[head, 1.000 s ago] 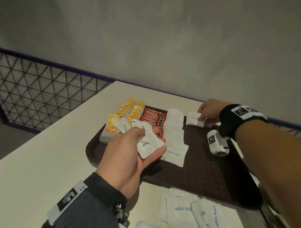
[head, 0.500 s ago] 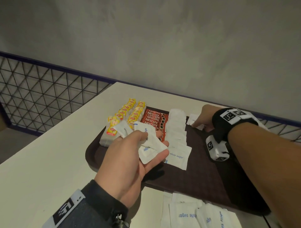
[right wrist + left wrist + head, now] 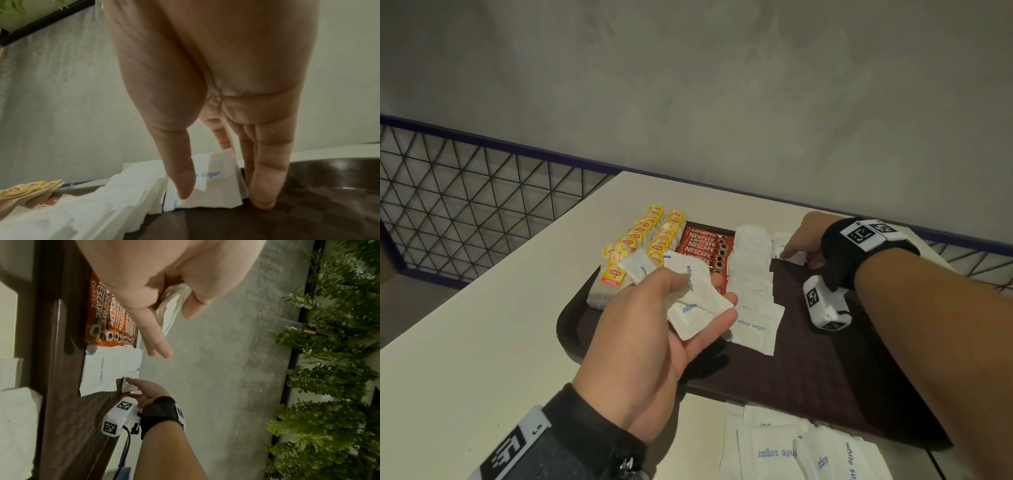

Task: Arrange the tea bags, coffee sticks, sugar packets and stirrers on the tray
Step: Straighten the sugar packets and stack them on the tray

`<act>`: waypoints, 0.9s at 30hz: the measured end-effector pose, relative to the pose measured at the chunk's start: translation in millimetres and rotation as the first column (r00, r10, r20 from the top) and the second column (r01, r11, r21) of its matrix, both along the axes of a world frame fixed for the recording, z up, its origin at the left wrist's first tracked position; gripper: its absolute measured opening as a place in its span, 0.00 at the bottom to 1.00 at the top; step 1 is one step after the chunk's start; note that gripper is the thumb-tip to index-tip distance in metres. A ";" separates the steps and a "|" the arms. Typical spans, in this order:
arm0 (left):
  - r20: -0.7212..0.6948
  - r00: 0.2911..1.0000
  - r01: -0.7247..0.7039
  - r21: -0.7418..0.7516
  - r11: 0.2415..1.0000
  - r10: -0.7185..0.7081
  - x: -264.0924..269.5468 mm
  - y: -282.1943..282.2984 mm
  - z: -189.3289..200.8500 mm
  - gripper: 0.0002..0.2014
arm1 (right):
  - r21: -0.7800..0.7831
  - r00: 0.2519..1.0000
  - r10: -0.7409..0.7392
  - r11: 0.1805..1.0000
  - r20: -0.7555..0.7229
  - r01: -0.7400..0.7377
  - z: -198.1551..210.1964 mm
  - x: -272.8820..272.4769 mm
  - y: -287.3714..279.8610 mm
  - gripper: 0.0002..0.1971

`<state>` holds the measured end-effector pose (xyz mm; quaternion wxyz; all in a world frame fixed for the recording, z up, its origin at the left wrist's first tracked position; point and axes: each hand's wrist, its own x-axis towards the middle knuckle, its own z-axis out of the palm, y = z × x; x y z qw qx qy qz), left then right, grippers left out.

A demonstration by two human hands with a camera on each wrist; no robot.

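The brown tray (image 3: 808, 370) sits on the white bench (image 3: 482, 342). At the tray's far left corner stand two rows of yellow-tagged tea bags (image 3: 643, 236); just right of them lie the red coffee sticks (image 3: 705, 246), and right of those a row of overlapping white sugar packets (image 3: 753, 284) runs toward the tray's near edge. The left hand (image 3: 650, 346) hovers over the tray's left part, its fingers (image 3: 722, 318) curled around a small bunch of sugar packets (image 3: 698, 301). The right hand (image 3: 808, 240) is at the tray's far edge, fingers nearly straight, its thumb (image 3: 183, 178) pressing a single sugar packet (image 3: 218, 183) just beside the row. More loose packets (image 3: 791, 445) lie on the bench against the tray's near edge.
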<state>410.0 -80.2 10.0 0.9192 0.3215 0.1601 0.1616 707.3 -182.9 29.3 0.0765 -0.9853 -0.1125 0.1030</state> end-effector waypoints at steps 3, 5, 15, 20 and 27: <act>0.013 1.000 0.014 0.048 0.999 -0.015 0.0 0.1 -3.1 0.16 | 0.054 1.000 -0.002 0.999 -0.009 0.002 -3.1 2.6 -2.3 0.15; 0.020 1.000 0.019 0.111 0.994 -0.021 0.3 0.1 -4.6 0.16 | 0.132 0.998 -0.045 0.990 -0.054 0.052 -2.3 1.2 -7.3 0.13; 0.015 0.995 0.085 0.306 0.948 -0.094 -7.9 -4.8 3.2 0.19 | 0.864 0.935 0.167 0.459 -0.312 0.206 63.2 -145.8 -62.3 0.18; -0.061 0.984 0.176 0.418 0.891 -0.166 -11.5 -20.9 0.1 0.19 | 0.880 0.861 0.327 0.409 -0.389 0.242 39.4 -225.7 -91.9 0.24; -0.062 0.927 0.371 0.310 0.875 -0.371 -17.2 -34.2 -1.3 0.19 | 0.911 0.885 0.221 0.146 -0.410 0.386 -7.7 -241.5 -101.4 0.13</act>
